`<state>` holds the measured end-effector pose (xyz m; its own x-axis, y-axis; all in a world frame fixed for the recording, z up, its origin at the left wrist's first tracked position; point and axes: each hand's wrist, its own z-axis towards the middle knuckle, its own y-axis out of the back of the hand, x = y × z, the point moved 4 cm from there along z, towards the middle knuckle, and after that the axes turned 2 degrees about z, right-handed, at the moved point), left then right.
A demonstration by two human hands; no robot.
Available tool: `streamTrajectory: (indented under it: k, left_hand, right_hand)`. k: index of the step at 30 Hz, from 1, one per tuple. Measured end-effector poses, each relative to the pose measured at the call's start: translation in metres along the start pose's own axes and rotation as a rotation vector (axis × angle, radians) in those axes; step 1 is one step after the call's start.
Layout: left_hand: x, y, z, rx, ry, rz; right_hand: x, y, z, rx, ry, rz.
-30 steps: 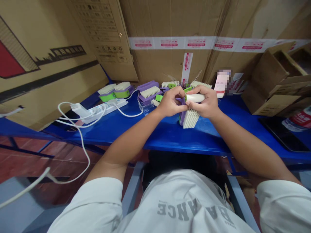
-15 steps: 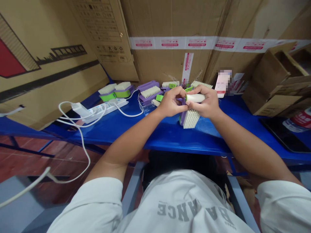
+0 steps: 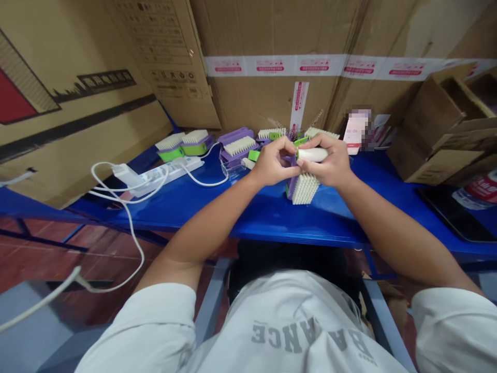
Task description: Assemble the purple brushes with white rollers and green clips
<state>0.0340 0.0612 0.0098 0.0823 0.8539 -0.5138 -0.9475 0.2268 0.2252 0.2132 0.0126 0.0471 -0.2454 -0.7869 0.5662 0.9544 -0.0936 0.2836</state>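
Note:
Above the blue table, both my hands are closed around a scrub brush (image 3: 306, 189) with a purple body and cream bristles facing down toward me. My left hand (image 3: 273, 163) grips its purple side, fingertips and thumb curled at the edge. With thumb and fingers, my right hand (image 3: 334, 161) holds the white ribbed round part (image 3: 313, 155) at the top, which has a green end. Whether that part is fixed to the brush is hidden by my fingers. Behind the hands lie more brushes, among them a purple one (image 3: 237, 146) and green-sided ones (image 3: 171, 147).
A white power strip (image 3: 166, 175) with cables lies on the left of the blue table (image 3: 264, 217). Cardboard boxes (image 3: 272, 31) stand behind. At the right are a lit phone (image 3: 356, 132), an open carton (image 3: 430, 129), a black tablet-like slab (image 3: 450, 215) and a bottle (image 3: 479, 191).
Hardly anything differs. The view has shifted slightly, while both hands keep the same hold on the brush.

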Motion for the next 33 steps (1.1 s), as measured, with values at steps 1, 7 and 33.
streamTrajectory:
  k: [1,7,33]
  left_hand:
    - [0.003,0.0,-0.001,0.002,0.019,-0.005]
    - [0.007,-0.001,-0.004,0.031,0.089,-0.025]
    - [-0.006,-0.008,0.0,0.086,0.14,-0.045]
  right_hand:
    - [0.0,0.0,0.0,0.005,-0.002,-0.001]
    - [-0.004,0.001,-0.001,0.035,0.004,-0.007]
    - [-0.002,0.008,0.004,0.041,0.069,-0.038]
